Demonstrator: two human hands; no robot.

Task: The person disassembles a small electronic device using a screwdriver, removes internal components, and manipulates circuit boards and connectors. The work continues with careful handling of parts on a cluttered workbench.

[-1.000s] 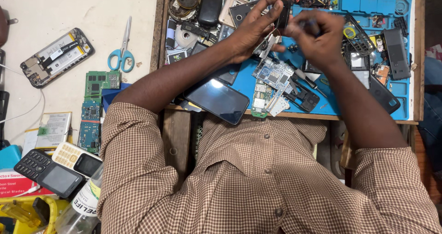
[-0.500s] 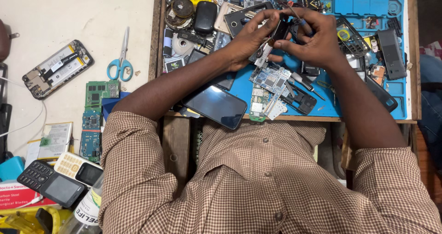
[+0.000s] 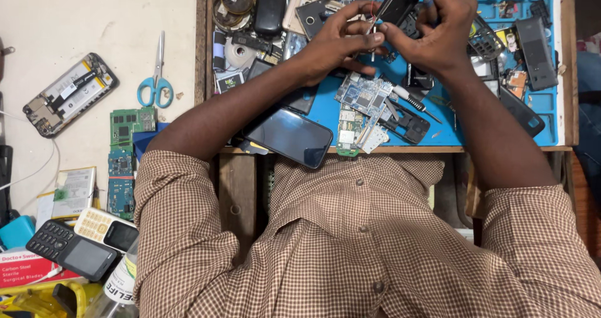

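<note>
Left hand [image 3: 335, 42] and right hand [image 3: 438, 33] pinching small black phone part [image 3: 397, 5], above blue mat [image 3: 325, 108]

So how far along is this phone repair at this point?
Done: a phone's circuit boards lie stripped out on the blue mat, a small screwdriver beside them. In hand: left hand and right hand together pinch a dark phone part with thin wires. Left: nothing looks reassembled; loose casings and parts surround the mat.

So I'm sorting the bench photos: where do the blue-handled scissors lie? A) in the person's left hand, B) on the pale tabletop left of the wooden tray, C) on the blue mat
B: the scissors lie on the pale tabletop, outside the wooden tray.
</note>
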